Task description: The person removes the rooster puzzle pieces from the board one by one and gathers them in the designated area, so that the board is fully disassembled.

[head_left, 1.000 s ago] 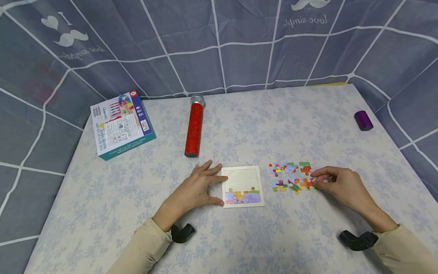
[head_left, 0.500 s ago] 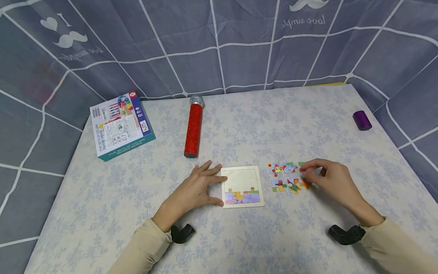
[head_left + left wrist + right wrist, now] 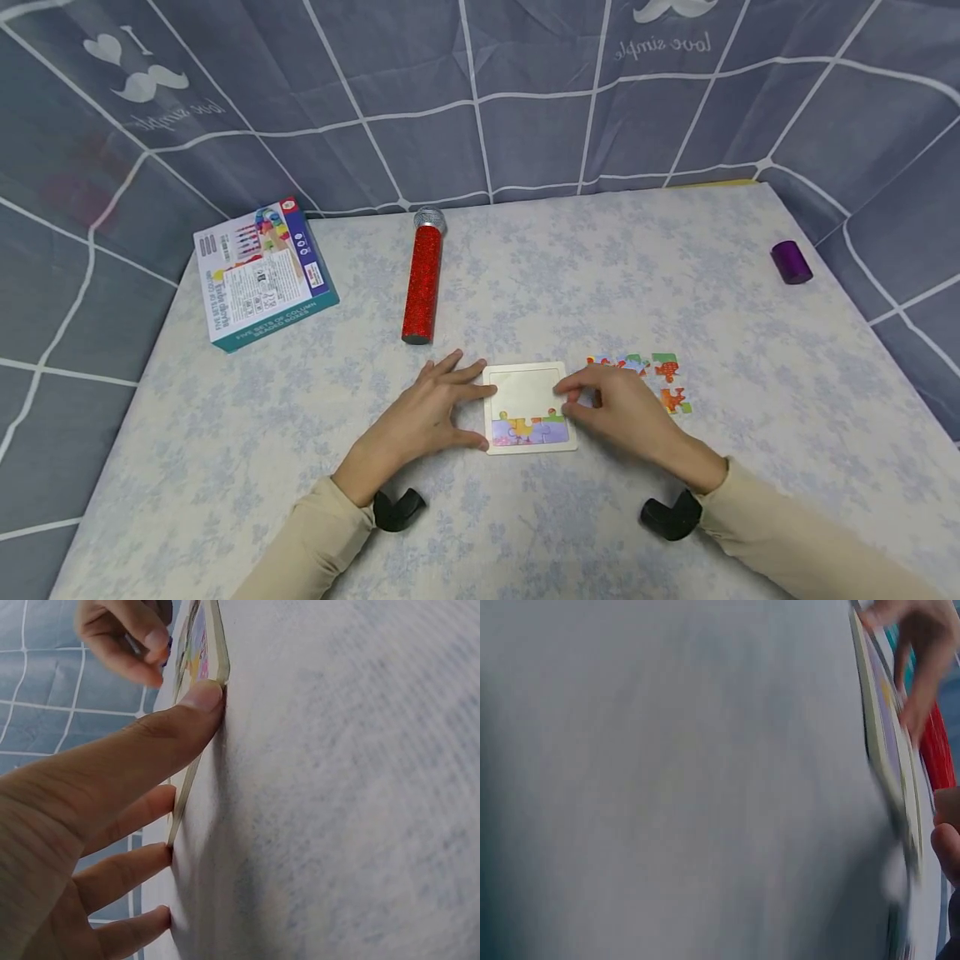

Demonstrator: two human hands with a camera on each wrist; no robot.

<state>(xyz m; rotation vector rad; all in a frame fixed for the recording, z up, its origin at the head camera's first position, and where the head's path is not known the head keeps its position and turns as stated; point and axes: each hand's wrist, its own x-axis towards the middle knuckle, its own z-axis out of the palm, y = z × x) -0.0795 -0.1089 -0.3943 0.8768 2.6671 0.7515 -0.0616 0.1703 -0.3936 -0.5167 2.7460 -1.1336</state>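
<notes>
My left hand (image 3: 420, 408) rests beside a square puzzle board (image 3: 531, 367) with a pale raised rim. Its thumb touches the near left corner, and the spread fingers lie along the left side. Joined puzzle pieces (image 3: 525, 431) in purple, yellow and green fill the board's near part; the rest shows bare. My right hand (image 3: 622, 408) is over the board's right edge, thumb and forefinger together. In the left wrist view, a small orange and dark puzzle piece (image 3: 164, 654) shows between those fingertips, mostly hidden. Right of the board lie loose pieces (image 3: 665, 367), some hidden behind the right hand.
A red glittery microphone (image 3: 423, 283) lies behind the board. At the back left is a bead-toy box (image 3: 266, 271), and a purple cylinder (image 3: 792, 262) lies at the far right. A grey checked curtain (image 3: 420, 100) hangs behind the table.
My right hand has moved left from the loose pieces to the board's right edge, with a puzzle piece pinched. The left hand and the board have stayed in place.
</notes>
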